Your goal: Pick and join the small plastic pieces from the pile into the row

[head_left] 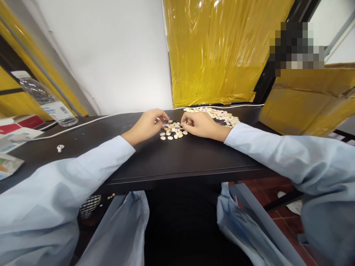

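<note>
On the black table (155, 159) lies a small pile of round, pale button-like pieces (174, 131), some yellowish or purple. My left hand (147, 125) is at the pile's left edge, fingers curled with the tips close together near a purplish piece; what they hold, if anything, is too small to make out. At the right edge of the pile, my right hand (200, 125) has its thumb and fingers bent toward each other, and its fingertip contents are hidden. A larger spread of similar pieces (222, 116) lies behind and beyond my right hand.
A clear plastic bottle (47, 99) stands at the left, with boxes and packets (19, 127) beside it. A white earbud (60, 148) lies nearer. A white cable (74, 126) runs along the back. At the right is a taped cardboard box (307, 99), with a blurred-out person behind it.
</note>
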`<state>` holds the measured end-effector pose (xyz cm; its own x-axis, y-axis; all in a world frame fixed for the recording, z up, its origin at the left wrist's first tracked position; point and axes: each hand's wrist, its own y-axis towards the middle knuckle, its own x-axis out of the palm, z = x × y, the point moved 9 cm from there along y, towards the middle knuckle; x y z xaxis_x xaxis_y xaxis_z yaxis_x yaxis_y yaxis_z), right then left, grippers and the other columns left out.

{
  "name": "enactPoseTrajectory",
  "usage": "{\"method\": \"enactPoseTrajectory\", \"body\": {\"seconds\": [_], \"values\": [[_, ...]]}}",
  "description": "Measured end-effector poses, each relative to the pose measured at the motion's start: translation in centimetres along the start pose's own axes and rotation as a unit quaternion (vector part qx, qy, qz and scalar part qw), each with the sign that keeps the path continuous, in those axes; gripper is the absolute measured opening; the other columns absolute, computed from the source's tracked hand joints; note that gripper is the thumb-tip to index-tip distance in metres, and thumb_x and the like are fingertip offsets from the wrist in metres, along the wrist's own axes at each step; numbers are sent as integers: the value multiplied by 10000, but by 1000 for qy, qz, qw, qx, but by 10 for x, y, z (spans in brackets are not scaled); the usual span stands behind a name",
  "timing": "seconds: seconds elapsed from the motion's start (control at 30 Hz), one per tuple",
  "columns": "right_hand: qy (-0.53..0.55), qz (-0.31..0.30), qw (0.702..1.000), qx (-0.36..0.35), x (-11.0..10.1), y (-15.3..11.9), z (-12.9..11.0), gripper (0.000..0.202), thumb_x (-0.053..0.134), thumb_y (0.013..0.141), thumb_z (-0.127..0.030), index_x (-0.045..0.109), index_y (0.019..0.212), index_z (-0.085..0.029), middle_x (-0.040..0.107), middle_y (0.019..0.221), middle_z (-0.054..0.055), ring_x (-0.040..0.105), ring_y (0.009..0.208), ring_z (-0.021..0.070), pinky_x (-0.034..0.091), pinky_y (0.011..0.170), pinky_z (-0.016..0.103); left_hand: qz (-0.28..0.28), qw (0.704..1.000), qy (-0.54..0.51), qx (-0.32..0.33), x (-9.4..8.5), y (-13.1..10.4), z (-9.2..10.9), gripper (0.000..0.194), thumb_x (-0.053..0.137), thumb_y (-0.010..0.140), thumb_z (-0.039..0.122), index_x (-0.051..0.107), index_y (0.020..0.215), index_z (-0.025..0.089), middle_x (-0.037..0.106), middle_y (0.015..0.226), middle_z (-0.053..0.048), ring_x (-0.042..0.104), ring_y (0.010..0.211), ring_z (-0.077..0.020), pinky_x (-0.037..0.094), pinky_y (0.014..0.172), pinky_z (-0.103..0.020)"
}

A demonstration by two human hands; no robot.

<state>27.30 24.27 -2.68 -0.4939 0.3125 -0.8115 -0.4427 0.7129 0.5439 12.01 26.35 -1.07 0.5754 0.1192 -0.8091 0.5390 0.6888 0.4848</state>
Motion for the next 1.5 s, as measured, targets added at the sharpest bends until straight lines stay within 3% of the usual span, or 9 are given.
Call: {"method": "enactPoseTrajectory", "body": {"seconds": [0.13, 0.27, 0.47, 0.77, 0.87, 1.07, 1.23, 1.5], "values": [[-2, -8, 1000, 1, -1, 0, -1, 176, 572, 870, -251, 700, 961, -171, 692, 727, 19, 551, 614, 153, 322, 639, 271, -19, 999, 37, -16, 1, 1, -14, 364, 535, 761, 136, 749, 1053, 176, 742, 1136, -89, 673, 1071, -262, 531, 961, -398], [-2, -5, 1000, -3, 0, 0, 0, 185, 569, 876, -264, 698, 972, -172, 685, 713, 15, 549, 614, 157, 322, 639, 273, -36, 998, 56, 0, 6, -1, -14, 341, 551, 817, 206, 757, 1089, 185, 746, 1179, -88, 677, 1104, -271, 512, 1009, -391], [-9, -2, 1000, -1, 2, 0, 1, 189, 572, 876, -268, 702, 976, -174, 680, 710, 13, 551, 620, 159, 325, 644, 271, -80, 991, 109, 9, 12, -2, -12, 281, 532, 839, 237, 768, 982, 184, 774, 1034, -92, 702, 948, -268, 531, 894, -380], [-10, -2, 1000, 1, 3, 0, 1, 187, 577, 878, -266, 706, 980, -176, 690, 727, 13, 547, 622, 157, 322, 649, 271, -69, 979, 191, -27, 10, -2, -19, 219, 460, 902, 242, 656, 825, 180, 712, 874, -109, 644, 770, -261, 463, 703, -362], [-8, 0, 1000, -1, 3, 0, 1, 187, 578, 883, -274, 707, 979, -178, 692, 723, 13, 547, 622, 159, 322, 650, 271, -56, 983, 173, -39, 9, -2, -20, 168, 513, 892, 261, 626, 794, 185, 695, 812, -90, 620, 715, -241, 432, 650, -343], [6, -8, 999, -45, 4, -2, -7, 192, 587, 895, -294, 703, 1003, -185, 672, 693, 0, 563, 623, 155, 317, 636, 260, -17, 999, -16, 38, 5, -4, 14, 199, 598, 903, 352, 675, 947, 174, 735, 902, -53, 659, 806, -185, 497, 740, -292], [5, 0, 994, -107, 4, -6, -19, 218, 556, 929, -366, 676, 936, -184, 644, 666, 3, 542, 596, 150, 299, 608, 260, -28, 993, -76, 85, 8, -10, 42, 233, 607, 920, 390, 677, 959, 171, 736, 901, -44, 669, 816, -172, 524, 782, -288], [-4, 31, 986, -162, -3, -10, -30, 240, 476, 945, -314, 604, 775, -201, 646, 671, 26, 529, 593, 149, 323, 620, 272, -39, 989, -87, 113, 9, -12, 50, 213, 603, 941, 370, 668, 959, 168, 725, 906, -41, 661, 817, -164, 510, 782, -278]]}}
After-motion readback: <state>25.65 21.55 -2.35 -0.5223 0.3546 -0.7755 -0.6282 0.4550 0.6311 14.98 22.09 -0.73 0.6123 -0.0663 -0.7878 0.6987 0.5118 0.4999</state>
